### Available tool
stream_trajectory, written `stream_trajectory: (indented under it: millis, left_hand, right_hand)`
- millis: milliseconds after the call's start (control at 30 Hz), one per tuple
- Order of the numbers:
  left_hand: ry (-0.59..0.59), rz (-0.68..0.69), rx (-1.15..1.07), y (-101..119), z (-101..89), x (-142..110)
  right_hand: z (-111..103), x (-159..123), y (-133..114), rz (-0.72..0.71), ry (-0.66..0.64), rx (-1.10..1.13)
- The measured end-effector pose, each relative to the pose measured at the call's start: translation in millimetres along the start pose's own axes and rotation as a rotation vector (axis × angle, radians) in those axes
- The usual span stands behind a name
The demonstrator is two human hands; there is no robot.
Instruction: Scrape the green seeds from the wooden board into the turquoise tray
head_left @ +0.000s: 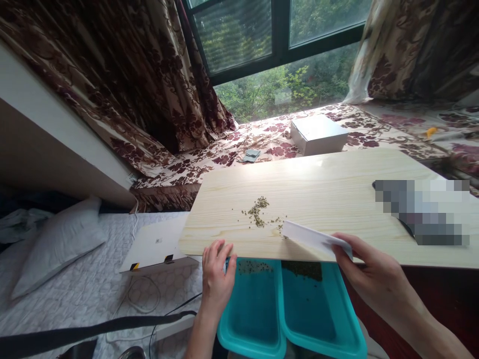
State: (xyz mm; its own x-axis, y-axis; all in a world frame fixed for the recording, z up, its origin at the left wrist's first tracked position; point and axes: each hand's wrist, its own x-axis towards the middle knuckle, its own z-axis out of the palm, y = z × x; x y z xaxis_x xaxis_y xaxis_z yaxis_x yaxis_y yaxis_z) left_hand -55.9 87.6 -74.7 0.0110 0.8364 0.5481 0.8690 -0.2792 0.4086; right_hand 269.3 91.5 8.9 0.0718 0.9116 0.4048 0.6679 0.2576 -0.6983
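Note:
My right hand (368, 259) pinches a white flat card (312, 237), held on edge over the wooden tabletop (329, 189). Its far end is beside a scatter of small greenish-brown beans (256, 213). At the table's front edge, my left hand (217, 274) has its fingers over the edge and its thumb apart, closed about the upper left corner of a turquoise bin (249, 344). That bin has two compartments or is two bins side by side; I cannot tell which. Some light grains lie at the left part's far end, and a darker heap of beans (309, 270) lies in the right.
A blurred-out dark object (419, 212) lies on the table's right side. Behind the table, a white box (318, 132) and a folded grey-green cloth (251, 155) rest on the floral ledge. On the bed at left are a white carton (159, 244), cables and a pillow (62, 244).

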Motion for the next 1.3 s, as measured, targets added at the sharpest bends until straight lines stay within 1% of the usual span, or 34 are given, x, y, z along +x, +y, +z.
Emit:
stream_trajectory:
  millis: [167, 300, 400, 533, 600, 700, 900, 1000, 1133, 1300]
  left_hand:
    - [-0.006, -0.017, -0.003, 2, -1.3, 0]
    - [0.000, -0.025, -0.004, 3, -1.1, 0]
    - [0.005, -0.027, -0.004, 2, -0.5, 0]
    - [0.004, -0.026, -0.002, 2, -0.8, 0]
    - [0.004, -0.026, -0.001, 2, -1.1, 0]
    - [0.004, -0.026, 0.001, 2, -0.7, 0]
    - [0.009, -0.024, -0.002, 2, 0.0, 0]
    - [0.001, -0.018, -0.004, 1, -0.6, 0]
    - [-0.004, -0.014, -0.004, 0, -1.0, 0]
    - [-0.001, -0.011, -0.004, -1, -0.2, 0]
  right_hand:
    - [-7, -5, 11, -0.019, 0.075, -0.051]
    - [-14, -14, 14, -0.040, 0.068, -0.087]
    - [-9, -16, 8, -0.015, 0.026, -0.068]
    - [2, -9, -6, -0.003, -0.008, 0.020]
    - [3, -6, -10, -0.005, 0.005, 0.045]
    - [1, -4, -12, 0.004, 0.047, 0.024]
    - [-1, -7, -7, 0.006, 0.027, 0.021]
    - [-5, -5, -4, 0.008, 0.074, -0.014]
    - [-14, 7, 7, 0.026, 0.132, -0.097]
    - [-17, 22, 22, -0.036, 0.033, -0.078]
